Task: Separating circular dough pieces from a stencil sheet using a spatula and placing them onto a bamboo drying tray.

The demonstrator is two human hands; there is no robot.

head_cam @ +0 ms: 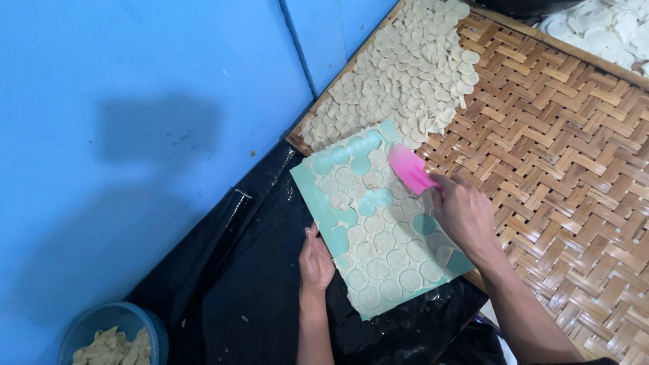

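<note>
Closest to the head camera, the left hand (316,260) lay flat and open, pressing down the near long edge of the green sheet (318,181). The sheet was covered with small dough rounds (390,290). Its long side ran away from the person, up toward the woven bamboo tray (561,155). The right hand (465,213) was farther up, fingers wrapped tight around a pink scraper (410,169). The scraper's blade touched the sheet's far end, right beside the tray's pile of rounds (405,74).
</note>
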